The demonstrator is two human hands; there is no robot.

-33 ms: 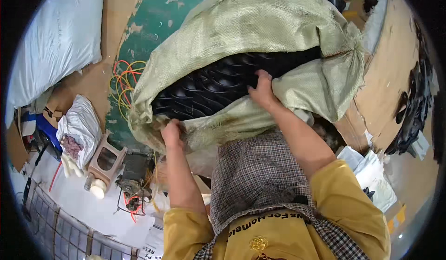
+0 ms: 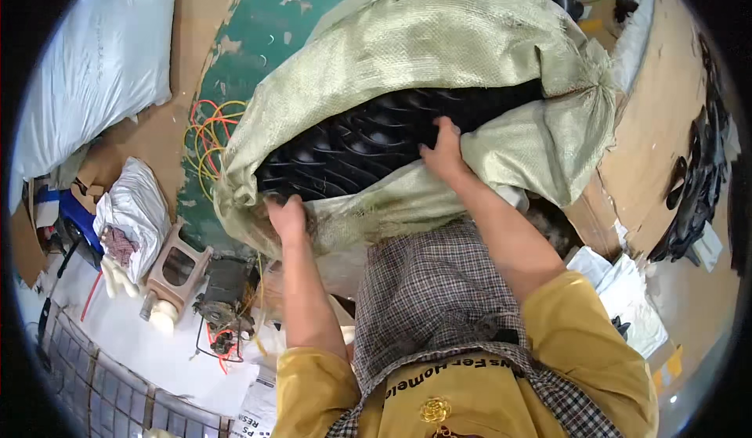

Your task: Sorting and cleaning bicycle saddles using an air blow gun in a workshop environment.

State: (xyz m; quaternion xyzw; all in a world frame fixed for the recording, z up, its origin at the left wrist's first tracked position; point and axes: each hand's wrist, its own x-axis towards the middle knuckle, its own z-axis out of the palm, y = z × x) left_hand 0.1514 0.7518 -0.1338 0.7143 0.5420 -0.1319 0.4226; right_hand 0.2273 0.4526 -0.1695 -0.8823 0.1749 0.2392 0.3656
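Observation:
A large pale-green woven sack (image 2: 439,43) lies before me with a long slit open along its near side. Packed inside are glossy black ridged pieces (image 2: 352,144), their exact kind unclear. My left hand (image 2: 287,217) grips the sack's rim at the slit's left end, fingers curled and partly hidden by the cloth. Farther right, my right hand (image 2: 445,156) is bent over the near rim, thumb and forefinger against the black contents; its other fingers are hidden, and it appears to clasp the sack's edge.
Left of the sack lie tangled orange and yellow cords (image 2: 205,144) on a worn green surface (image 2: 235,46). A big white bag (image 2: 102,70), a smaller white bag (image 2: 137,211) and a beige frame-like part (image 2: 178,266) stand left. Black strips (image 2: 693,180) lie on cardboard at right.
My left hand has shifted slightly up and its fingers have spread a little at the rim. My right hand and the sack have barely moved.

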